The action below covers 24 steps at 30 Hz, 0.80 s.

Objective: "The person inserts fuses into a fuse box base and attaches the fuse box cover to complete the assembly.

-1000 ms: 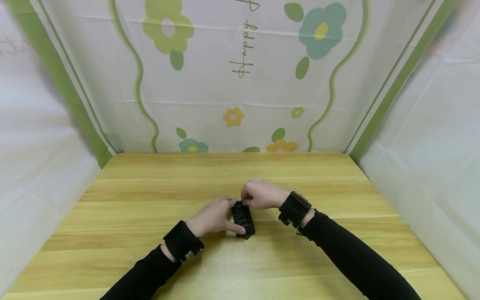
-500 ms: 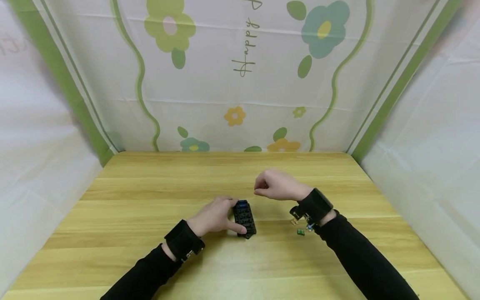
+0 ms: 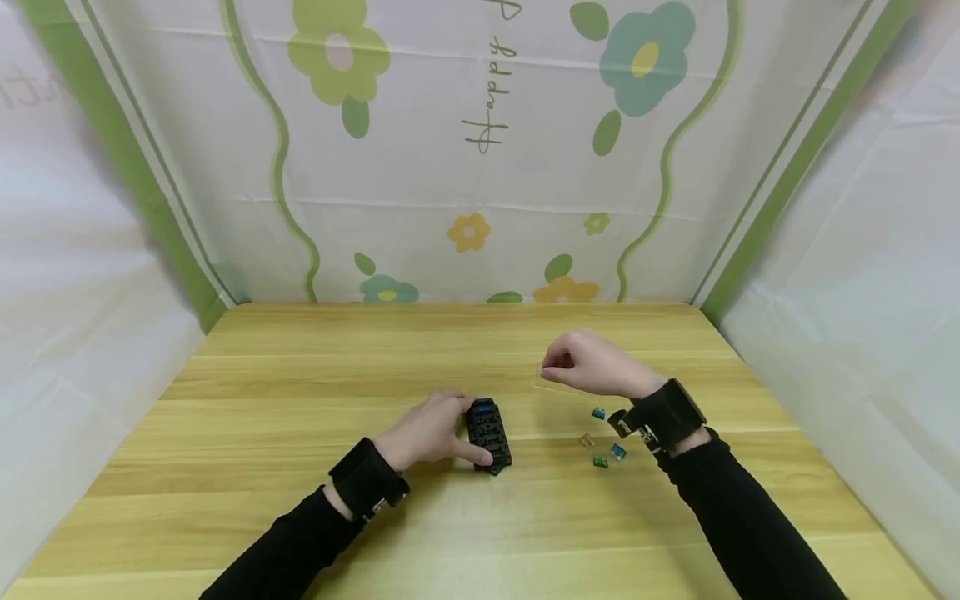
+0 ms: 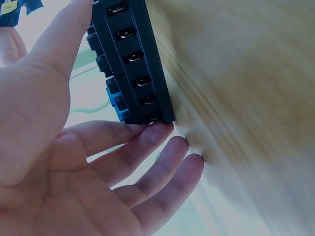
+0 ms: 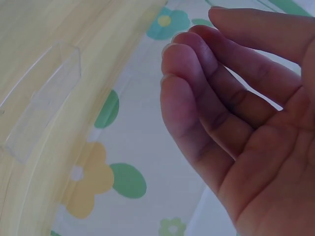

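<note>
Head view: my right hand, loosely curled and empty, has moved right; left hand pinches the fuse block.

The fuse block lies on the table against the left hand; the clear cover lies under the right hand, small fuses between them, nearer the right.

Both hands loosely curled
</note>
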Tool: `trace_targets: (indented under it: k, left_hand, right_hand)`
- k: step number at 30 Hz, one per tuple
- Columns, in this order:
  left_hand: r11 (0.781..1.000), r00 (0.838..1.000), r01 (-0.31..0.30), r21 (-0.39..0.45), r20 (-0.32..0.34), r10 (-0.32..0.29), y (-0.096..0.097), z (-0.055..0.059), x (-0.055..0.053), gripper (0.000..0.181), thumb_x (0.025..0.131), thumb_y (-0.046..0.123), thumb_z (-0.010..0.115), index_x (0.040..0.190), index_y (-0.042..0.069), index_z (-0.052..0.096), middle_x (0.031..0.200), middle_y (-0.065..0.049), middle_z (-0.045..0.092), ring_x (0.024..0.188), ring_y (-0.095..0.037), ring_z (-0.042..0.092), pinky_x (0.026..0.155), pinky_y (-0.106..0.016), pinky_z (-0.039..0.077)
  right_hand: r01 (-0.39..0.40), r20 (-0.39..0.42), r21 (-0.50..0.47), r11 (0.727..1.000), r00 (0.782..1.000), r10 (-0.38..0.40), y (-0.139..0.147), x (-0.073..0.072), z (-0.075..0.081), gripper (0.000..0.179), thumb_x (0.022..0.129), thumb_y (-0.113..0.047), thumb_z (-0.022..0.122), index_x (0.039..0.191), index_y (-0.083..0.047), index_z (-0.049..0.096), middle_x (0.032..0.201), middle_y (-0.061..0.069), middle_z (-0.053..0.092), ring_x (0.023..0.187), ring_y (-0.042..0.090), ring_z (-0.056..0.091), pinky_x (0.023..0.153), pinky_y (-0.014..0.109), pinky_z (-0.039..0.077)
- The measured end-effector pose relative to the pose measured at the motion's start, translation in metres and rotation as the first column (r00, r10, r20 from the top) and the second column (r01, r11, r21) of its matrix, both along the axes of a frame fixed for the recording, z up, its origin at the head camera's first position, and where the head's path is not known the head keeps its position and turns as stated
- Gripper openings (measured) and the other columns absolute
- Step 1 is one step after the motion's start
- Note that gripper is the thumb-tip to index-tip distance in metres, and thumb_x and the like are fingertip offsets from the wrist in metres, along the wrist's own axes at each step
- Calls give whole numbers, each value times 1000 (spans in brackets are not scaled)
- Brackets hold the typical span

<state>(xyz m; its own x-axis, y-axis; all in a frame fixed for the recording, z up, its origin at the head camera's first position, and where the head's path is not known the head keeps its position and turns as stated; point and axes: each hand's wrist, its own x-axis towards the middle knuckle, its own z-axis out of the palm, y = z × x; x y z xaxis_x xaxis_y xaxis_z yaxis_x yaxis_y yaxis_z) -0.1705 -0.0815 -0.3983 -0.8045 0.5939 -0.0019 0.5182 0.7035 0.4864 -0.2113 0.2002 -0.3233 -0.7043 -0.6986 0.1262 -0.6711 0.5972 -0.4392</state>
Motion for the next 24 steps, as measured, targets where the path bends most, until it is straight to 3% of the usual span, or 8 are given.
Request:
trace_targets:
  k: [17, 24]
  left_hand:
    - [1000, 1000, 2, 3, 3, -2, 1, 1, 1, 100, 73, 57, 81, 141, -7, 48, 138, -22, 51, 129, -37, 46, 104, -46, 41]
    - [1000, 1000, 4, -2, 3, -4, 1, 1, 2, 99, 73, 58, 80, 141, -7, 48, 138, -22, 51, 129, -37, 46, 104, -47, 40]
  right_hand:
    - [78, 19, 4, 997, 997, -78, 31, 9, 2, 9, 95, -11, 68, 92, -16, 76, 79, -11, 64, 66, 7, 58, 64, 31, 51]
    - [101, -2, -1, 995, 995, -101, 39, 13, 0, 10, 95, -12, 68, 91, -16, 76, 77, -11, 64, 61, 8, 55, 58, 30, 49]
